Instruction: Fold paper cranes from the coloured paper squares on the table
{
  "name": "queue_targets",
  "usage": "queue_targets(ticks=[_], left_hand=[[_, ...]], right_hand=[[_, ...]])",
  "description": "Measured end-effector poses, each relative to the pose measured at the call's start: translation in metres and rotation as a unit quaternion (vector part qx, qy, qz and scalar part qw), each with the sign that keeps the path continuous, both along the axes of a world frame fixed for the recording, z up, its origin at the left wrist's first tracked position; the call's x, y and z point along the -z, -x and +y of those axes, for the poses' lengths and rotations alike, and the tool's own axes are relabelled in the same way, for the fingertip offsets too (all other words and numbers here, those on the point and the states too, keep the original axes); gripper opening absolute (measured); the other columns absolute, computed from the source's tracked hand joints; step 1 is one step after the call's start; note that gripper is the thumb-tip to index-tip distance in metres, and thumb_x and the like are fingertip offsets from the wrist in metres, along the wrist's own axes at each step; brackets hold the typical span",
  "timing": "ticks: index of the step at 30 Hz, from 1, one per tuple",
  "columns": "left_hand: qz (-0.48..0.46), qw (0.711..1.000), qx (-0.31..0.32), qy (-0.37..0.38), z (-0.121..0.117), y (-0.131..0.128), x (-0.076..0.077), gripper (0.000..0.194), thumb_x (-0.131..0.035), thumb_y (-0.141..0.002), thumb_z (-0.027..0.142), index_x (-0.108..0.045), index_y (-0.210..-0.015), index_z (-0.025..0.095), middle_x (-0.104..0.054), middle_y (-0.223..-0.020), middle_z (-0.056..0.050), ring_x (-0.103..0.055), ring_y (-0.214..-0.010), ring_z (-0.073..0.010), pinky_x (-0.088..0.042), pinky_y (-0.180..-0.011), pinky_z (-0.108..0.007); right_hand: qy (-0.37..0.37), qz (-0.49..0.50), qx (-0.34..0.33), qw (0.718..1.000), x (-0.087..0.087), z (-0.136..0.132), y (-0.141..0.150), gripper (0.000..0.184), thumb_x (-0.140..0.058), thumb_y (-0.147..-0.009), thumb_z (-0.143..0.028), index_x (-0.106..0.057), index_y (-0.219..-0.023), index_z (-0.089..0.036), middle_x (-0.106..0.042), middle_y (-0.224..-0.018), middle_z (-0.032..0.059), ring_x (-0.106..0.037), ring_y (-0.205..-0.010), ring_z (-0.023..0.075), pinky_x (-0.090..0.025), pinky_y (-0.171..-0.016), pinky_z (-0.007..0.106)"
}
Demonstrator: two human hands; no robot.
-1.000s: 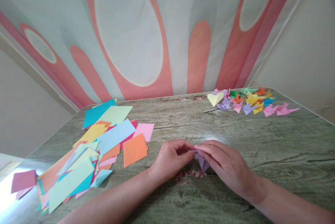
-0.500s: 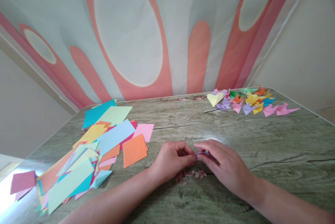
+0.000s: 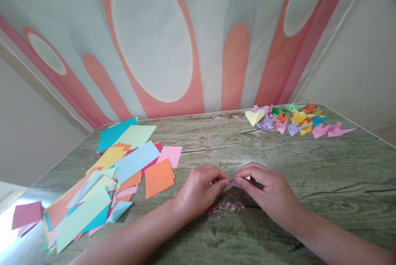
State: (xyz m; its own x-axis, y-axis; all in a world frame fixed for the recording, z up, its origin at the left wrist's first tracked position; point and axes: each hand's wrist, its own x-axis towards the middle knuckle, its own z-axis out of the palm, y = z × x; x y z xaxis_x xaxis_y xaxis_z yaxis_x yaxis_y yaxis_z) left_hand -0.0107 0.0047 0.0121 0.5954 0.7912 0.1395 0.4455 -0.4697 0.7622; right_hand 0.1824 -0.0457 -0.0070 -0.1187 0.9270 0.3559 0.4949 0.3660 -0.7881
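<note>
- Before you: table [image 3: 213, 141], wood-grained, grey-brown, with printed flowers [image 3: 229, 206].
- Facing you: patterned wall [image 3: 210, 42], pale grey, coral bars and ovals.
- Flanking you: left wall [image 3: 27, 95] and right wall [image 3: 355, 62], plain.
- At your lower left: white glare [image 3: 6, 232].

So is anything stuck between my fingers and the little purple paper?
Nothing visible: your left hand and right hand both pinch the purple paper directly; the colored sheets lie off to the left.
</note>
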Motion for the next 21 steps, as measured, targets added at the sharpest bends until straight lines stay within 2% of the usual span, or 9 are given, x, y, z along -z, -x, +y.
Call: queue_targets(ticks=[5,12,21], left_hand=[[0.011,1.000,-0.004,0.018,0.0019,0.0006,-0.0008,0.014,-0.061,-0.085,0.026,-0.070,-0.079,0.016,-0.068,-0.074,-0.003,-0.059,-0.068,-0.0135,-0.041,-0.065,-0.022],[0.016,0.999,0.026,-0.007,0.0008,0.0019,-0.0036,0.013,-0.057,-0.086,0.019,-0.068,-0.081,0.015,-0.066,-0.076,-0.003,-0.058,-0.071,-0.0130,-0.041,-0.066,-0.022],[0.025,0.999,0.043,-0.007,-0.0024,0.0003,-0.0069,0.012,-0.058,-0.086,0.016,-0.070,-0.084,0.016,-0.068,-0.078,-0.001,-0.060,-0.074,-0.0121,-0.042,-0.069,-0.021]], right_hand=[[0.021,0.015,-0.004,1.000,-0.0021,-0.0007,-0.0002,0.013,-0.057,-0.090,-0.023,-0.065,-0.080,-0.023,-0.065,-0.080,0.0000,-0.061,-0.078,0.0160,-0.046,-0.072,0.028],[0.039,0.010,0.001,0.999,-0.0043,0.0004,-0.0023,0.013,-0.057,-0.089,-0.023,-0.065,-0.078,-0.023,-0.066,-0.080,0.0000,-0.061,-0.079,0.0165,-0.046,-0.073,0.029],[0.098,0.022,-0.011,0.995,-0.0090,0.0021,-0.0011,0.016,-0.059,-0.086,-0.024,-0.067,-0.072,-0.022,-0.067,-0.076,-0.0006,-0.062,-0.075,0.0163,-0.045,-0.072,0.027]])
